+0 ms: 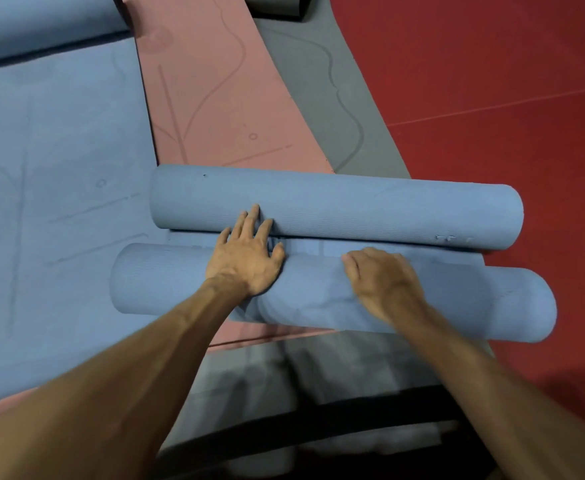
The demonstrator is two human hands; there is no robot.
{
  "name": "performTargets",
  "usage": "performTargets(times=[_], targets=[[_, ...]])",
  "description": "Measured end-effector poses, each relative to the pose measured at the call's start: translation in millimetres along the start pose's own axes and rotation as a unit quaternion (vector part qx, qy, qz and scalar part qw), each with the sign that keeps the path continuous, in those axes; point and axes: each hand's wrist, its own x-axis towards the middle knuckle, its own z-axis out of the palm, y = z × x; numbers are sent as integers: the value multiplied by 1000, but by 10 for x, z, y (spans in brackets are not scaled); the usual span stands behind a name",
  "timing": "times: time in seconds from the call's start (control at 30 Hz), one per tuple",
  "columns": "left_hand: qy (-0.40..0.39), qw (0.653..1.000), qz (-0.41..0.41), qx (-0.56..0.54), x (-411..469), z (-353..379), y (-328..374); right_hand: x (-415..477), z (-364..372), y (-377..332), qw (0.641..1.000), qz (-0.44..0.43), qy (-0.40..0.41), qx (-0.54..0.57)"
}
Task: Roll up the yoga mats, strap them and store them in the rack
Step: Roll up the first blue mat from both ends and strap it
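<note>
Left hand (246, 258) flat, fingers splayed, pressing near blue roll (166, 278) under palm; fingertips touch far blue roll (353, 209) just ahead. Right hand (384, 282): fingers curled over near blue roll, gripping it.

The far rolled blue foam yoga mat (336, 209) and the near rolled blue foam mat (166, 278) show a ribbed texture (pale scuffs mark the far one's right end). The flat blue mat (59, 168) bears faint darker lines, the flat pink mat (208, 91) curved lines, the flat grey mat (312, 81) a wavy line. The floor (492, 81) is red.
</note>
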Motion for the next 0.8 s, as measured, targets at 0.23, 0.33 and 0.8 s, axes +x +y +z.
performTargets(times=[0.23, 0.33, 0.8], targets=[[33, 999, 29, -9, 161, -66, -22, -284, 199, -28, 991, -74, 97, -62], [36, 999, 35, -17, 205, -72, -15, -287, 151, -44, 991, -93, 59, -78], [52, 997, 27, 47, -197, 66, -36, 16, -126, 54, 985, -116, -83, -93]])
